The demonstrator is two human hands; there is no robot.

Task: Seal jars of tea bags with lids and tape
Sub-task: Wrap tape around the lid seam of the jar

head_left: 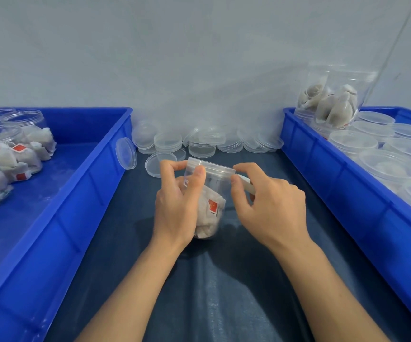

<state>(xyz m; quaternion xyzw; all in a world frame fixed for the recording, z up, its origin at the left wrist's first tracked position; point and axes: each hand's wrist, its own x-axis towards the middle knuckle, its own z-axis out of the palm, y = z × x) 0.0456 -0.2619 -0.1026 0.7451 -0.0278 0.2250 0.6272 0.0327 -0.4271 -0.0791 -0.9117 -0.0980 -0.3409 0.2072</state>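
Note:
A clear plastic jar (pixel 211 193) of tea bags stands on the dark cloth in the middle, with a clear lid (pixel 211 166) on its top. My left hand (pixel 177 206) grips the jar from the left, thumb against the lid's edge. My right hand (pixel 271 206) is at the jar's right side; thumb and forefinger pinch at the lid's rim, and a whitish roll of tape (pixel 247 185) shows between its fingers. A red tag shows on a tea bag inside the jar.
A left blue crate (pixel 95 183) holds open jars of tea bags (pixel 14 154) lying on their sides. A right blue crate (pixel 322 174) holds lidded jars (pixel 387 166), with two jars (pixel 332 99) stacked higher. Loose clear lids (pixel 199 144) are heaped by the back wall.

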